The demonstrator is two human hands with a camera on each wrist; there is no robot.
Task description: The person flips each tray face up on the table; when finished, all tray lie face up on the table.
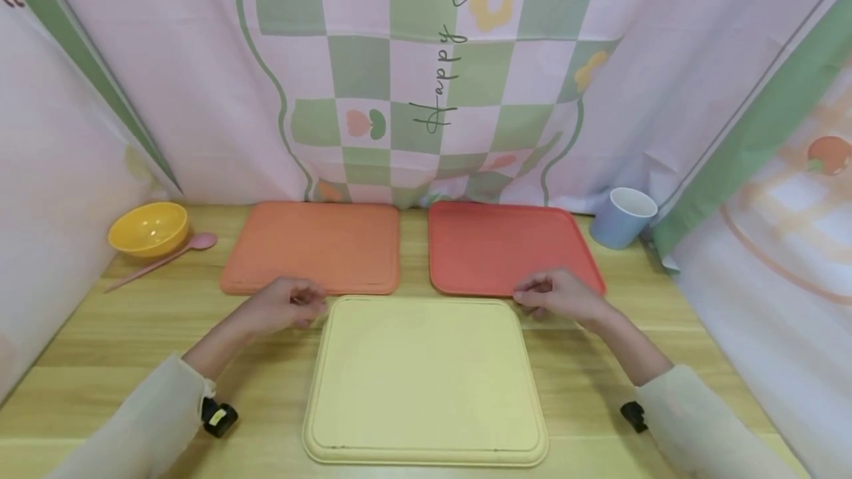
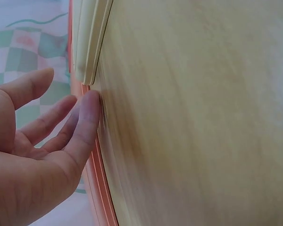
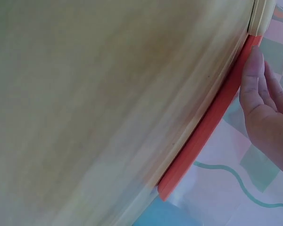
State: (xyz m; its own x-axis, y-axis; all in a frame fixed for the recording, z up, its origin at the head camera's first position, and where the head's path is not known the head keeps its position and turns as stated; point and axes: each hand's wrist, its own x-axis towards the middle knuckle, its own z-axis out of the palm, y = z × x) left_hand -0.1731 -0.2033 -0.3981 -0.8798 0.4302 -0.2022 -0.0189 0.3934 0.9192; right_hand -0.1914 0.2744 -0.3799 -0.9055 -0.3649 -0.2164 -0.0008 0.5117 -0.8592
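Observation:
A pale yellow rectangular tray lies flat in the middle of the table, nearest to me. My left hand hovers by its far left corner, fingers loosely bent and holding nothing. An orange tray lies just beyond that hand. On the other side, my right hand is beside the far right corner, in front of the red tray, also with nothing in it. In the left wrist view the left thumb and fingers stand apart, just short of the yellow tray's corner.
A yellow bowl stands at the back left with a pink spoon beside it. At the back right is a blue cup. A patterned curtain hangs behind the wooden table, and cloth walls flank both sides.

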